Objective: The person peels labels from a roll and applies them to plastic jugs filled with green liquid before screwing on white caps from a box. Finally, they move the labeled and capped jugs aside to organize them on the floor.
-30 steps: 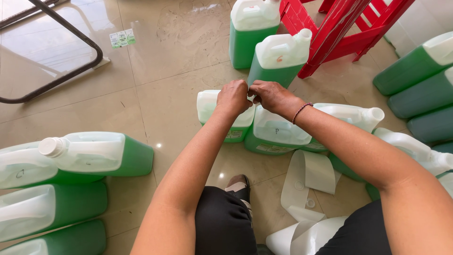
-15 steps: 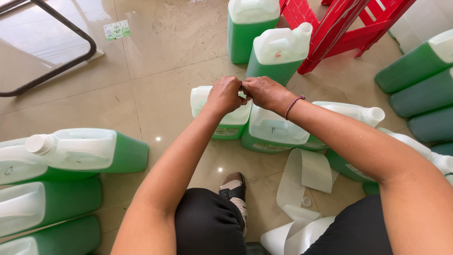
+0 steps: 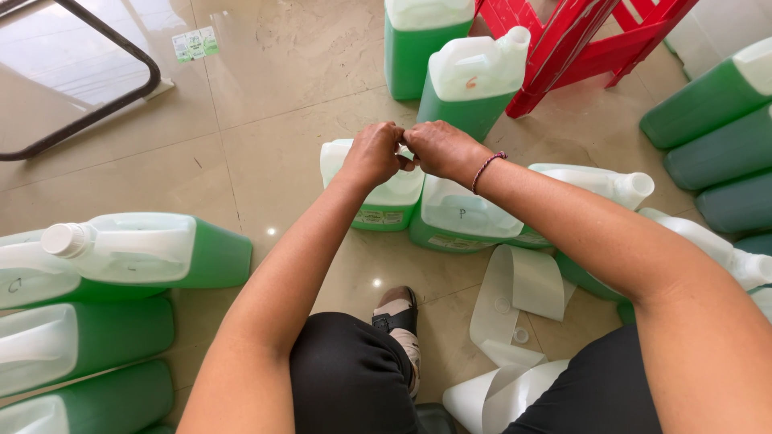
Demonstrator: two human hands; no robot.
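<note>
A seated person works over a jug [image 3: 378, 197] of green liquid on a tiled floor, both hands meeting just above its neck. The left hand [image 3: 372, 153] and right hand [image 3: 438, 149] are curled, fingertips pressed together at one spot btwn them; whatever small thing they pinch is hidden by the fingers, so can't tell what it is. The jug stands upright directly under the hands, touching a second jug [image 3: 462, 217] just to the right.

Risk, as a judgement: the jug under the hands looks uncapped, so a hard twist or push could tip it and spill liquid on the glossy floor, w/ jugs packed close enough to knock one another.

Count: approx. 14 jugs in view. Two under and beside the hands, two upright jugs [image 3: 474, 84] beyond the hands, two lying to the right w/ spouts out [image 3: 595, 181], three stacked far right [image 3: 716, 100], three on their sides to the left [image 3: 129, 253], plus partial ones at the frame edges. One strip of white backing paper [image 3: 519, 285] curls near the right forearm, one red stool [image 3: 579, 40] stands beyond the hands, one black metal frame [image 3: 96, 104] far left, one small label sheet [image 3: 193, 44] on the floor.
</note>
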